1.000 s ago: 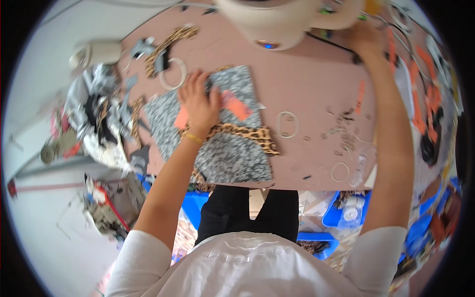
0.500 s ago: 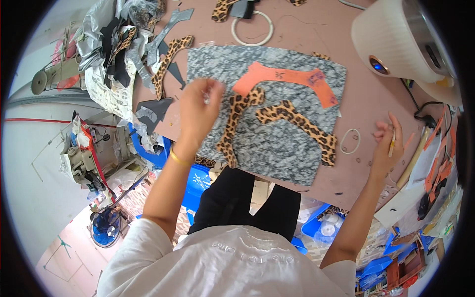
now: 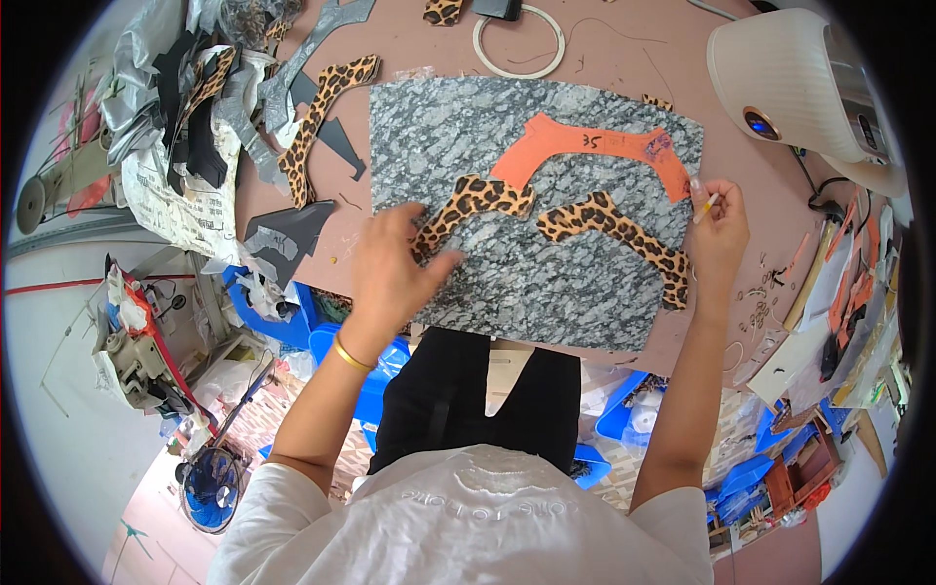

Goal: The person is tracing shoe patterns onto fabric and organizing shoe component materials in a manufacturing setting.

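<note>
A grey speckled stone slab [image 3: 546, 292] lies on the table, with a curved orange template [image 3: 590, 143] toward its far side. Nearer me are two curved leopard-print pieces, a left one [image 3: 478, 198] partly covered by my left hand and a right one [image 3: 624, 239]. The left piece meets the template's left end. My left hand [image 3: 390, 265] is open, thumb and fingers apart over that piece's lower part. My right hand [image 3: 721, 219] is closed on a thin yellow-and-white pen-like stick [image 3: 707, 206], fingertips at the template's right end.
Another leopard-print strip [image 3: 322, 122] and dark scraps lie left of the slab, beside a heap of plastic and paper. A white ring [image 3: 519, 41] sits beyond the slab. At the far right stands a cream appliance [image 3: 780, 88]. Small rubber-band-like loops [image 3: 760, 307] lie near my right forearm.
My right hand has come left and away from me, from the table's right side to the template's right end. My left hand has lowered over the left leopard-print piece, its fingers spreading.
</note>
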The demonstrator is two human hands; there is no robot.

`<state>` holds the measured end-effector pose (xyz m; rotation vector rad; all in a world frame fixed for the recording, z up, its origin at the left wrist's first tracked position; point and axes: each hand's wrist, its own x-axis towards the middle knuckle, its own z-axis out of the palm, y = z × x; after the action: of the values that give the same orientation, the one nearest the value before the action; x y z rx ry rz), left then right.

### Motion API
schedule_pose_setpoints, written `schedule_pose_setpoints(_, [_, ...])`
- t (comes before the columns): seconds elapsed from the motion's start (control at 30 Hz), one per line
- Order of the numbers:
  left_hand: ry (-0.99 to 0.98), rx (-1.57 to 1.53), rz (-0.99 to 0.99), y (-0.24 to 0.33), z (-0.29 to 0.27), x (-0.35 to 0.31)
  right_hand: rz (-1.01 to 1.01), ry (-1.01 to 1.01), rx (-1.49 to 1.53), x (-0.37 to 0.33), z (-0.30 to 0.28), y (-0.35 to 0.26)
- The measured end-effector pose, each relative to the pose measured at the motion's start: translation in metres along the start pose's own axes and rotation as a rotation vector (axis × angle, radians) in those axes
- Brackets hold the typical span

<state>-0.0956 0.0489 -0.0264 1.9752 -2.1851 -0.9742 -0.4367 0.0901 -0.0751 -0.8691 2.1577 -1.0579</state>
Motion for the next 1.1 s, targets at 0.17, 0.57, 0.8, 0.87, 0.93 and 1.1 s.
schedule_pose_setpoints(0.17, [0.036,0.114,0.093,0.011,0.018,-0.006,-0.096,0.067,-0.144,-0.006,0.004,0.003])
schedule_pose_setpoints(0.57, [0.084,-0.315,-0.095,-0.058,-0.064,0.071,0.120,0.017,0.300,-0.006,-0.048,0.015])
schedule_pose_setpoints(0.8, [0.083,-0.183,0.277,0.072,-0.005,0.055,0.136,-0.098,0.011,-0.051,-0.076,0.036])
schedule_pose_setpoints(0.87, [0.023,-0.057,0.547,0.101,0.040,0.042,0.098,-0.131,0.002,-0.069,-0.072,0.040])
schedule_pose_setpoints(0.93, [0.075,0.065,0.606,0.121,0.064,0.034,0.069,-0.161,-0.019,-0.082,-0.066,0.045])
schedule_pose_setpoints(1.1, [0.009,-0.059,0.373,0.125,0.073,0.036,0.127,-0.173,0.147,-0.086,-0.060,0.046])
